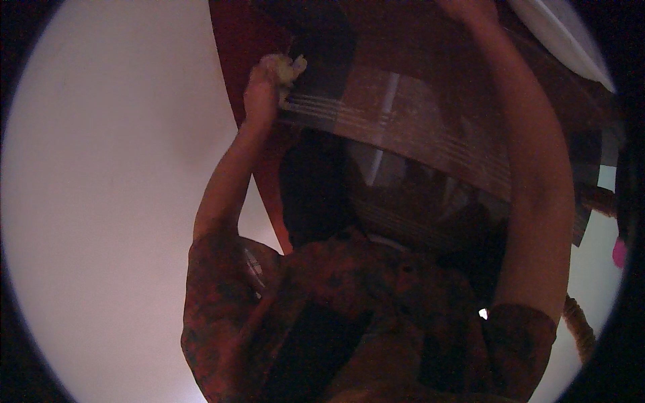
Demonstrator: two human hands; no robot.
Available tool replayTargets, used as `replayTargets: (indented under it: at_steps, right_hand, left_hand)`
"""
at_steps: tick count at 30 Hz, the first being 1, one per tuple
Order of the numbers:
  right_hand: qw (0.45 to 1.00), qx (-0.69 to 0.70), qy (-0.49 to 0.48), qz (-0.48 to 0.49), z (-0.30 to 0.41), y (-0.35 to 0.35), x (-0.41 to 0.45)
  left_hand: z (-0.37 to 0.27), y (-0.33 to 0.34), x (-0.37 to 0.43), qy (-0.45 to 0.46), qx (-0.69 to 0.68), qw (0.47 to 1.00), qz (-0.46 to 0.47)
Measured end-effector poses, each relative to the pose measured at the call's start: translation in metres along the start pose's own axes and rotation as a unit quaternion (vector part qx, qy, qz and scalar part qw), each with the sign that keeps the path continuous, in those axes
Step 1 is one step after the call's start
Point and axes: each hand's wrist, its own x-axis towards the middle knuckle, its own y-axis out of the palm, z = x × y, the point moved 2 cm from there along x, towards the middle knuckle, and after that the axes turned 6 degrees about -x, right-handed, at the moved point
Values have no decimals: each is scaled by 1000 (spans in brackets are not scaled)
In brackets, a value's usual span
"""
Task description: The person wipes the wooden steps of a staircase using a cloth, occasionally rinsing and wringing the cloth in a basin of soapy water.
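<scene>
My left hand [260, 95] grips a crumpled pale yellow cloth-like piece [286, 70]; dim light hides its exact kind. The hand is over the left part of a dark, glossy reddish-brown surface [433, 108], with part of the cloth towards its right side. At the top edge, my right hand [471, 9] is cut off by the frame, so its fingers cannot be made out. My right forearm stretches up along the right side of the glossy surface.
Pale ground or wall [111, 176] fills the left side. A white object with a curved rim [559, 40] is at upper right. Brown rope-like pieces [579, 327] and a pink item [620, 253] show near the right edge. Lines and light bands cross the glossy surface.
</scene>
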Motion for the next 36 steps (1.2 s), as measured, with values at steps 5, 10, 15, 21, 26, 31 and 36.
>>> replayTargets:
  at_steps: [5,10,15,21,26,31,36]
  right_hand:
    - [998,-23,15,50,-5,1,12]
    - [998,12,28,61,-8,12,9]
    - [997,-6,8,71,4,-1,16]
    - [997,-7,8,82,12,-5,15]
    - [995,-27,29,91,-6,-8,14]
    - [995,27,42,87,-6,-1,16]
    - [998,22,-1,57,9,3,22]
  left_hand:
    - [-1,66,94,172,-1,923,-345]
    - [-63,88,122,80,141,961,-223]
    - [-9,116,140,25,14,942,-334]
    - [-3,85,135,-4,-64,998,8]
    - [-116,85,53,247,-321,914,15]
    - [-71,37,75,227,-194,940,-163]
    - [-50,6,70,62,64,937,-339]
